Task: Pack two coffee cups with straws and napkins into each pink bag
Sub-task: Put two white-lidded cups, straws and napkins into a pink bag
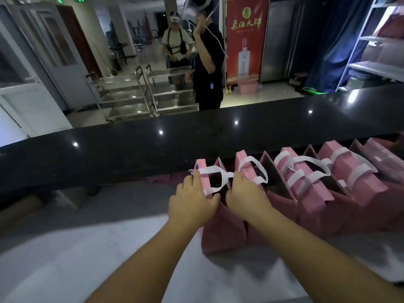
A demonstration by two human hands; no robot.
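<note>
Several pink paper bags with white handles stand in a row on the white work surface (109,259), against a raised black counter (131,154). The leftmost pink bag (220,232) is between my hands. My left hand (192,200) grips its left rim, thumb at the mouth. My right hand (244,195) holds its right rim, fingers curled over the edge by the white handle (216,171). The bag's mouth is spread apart and looks dark inside. No cups, straws or napkins are in view.
More pink bags (328,189) stretch to the right along the counter. Beyond the counter stand two people, steel trolleys (140,95), a red banner (247,38) and shelving (380,44) at far right.
</note>
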